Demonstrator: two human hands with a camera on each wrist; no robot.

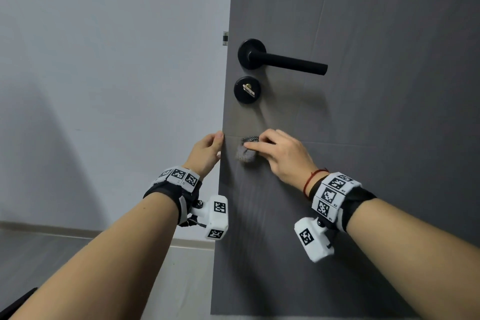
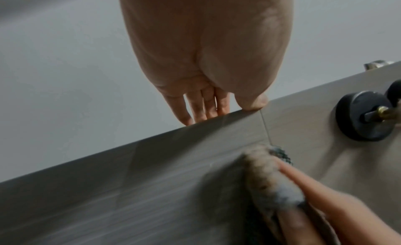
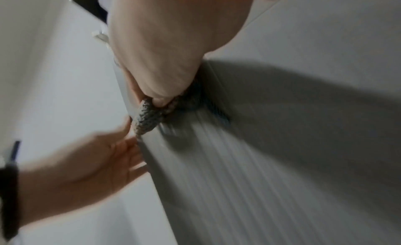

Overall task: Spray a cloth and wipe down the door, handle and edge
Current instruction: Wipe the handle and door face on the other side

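Note:
A grey door (image 1: 376, 125) fills the right of the head view, with a black lever handle (image 1: 288, 61) and a round black lock (image 1: 247, 89) under it. My left hand (image 1: 209, 149) holds the door edge (image 1: 222, 112) below the lock, thumb on the front face and fingers behind the edge. Just to its right, my right hand (image 1: 281, 156) presses a bunched grey cloth (image 1: 245, 154) against the door face. The left wrist view shows the thumb (image 2: 251, 103) on the edge and the cloth (image 2: 266, 176). In the right wrist view the thumb is tucked into the cloth (image 3: 146, 118).
A pale wall (image 1: 104, 73) stands left of the door, with a skirting strip (image 1: 52, 228) and grey floor below. A metal latch plate (image 1: 225, 38) sits on the edge above the handle. Something dark shows at the bottom left corner (image 1: 18, 304).

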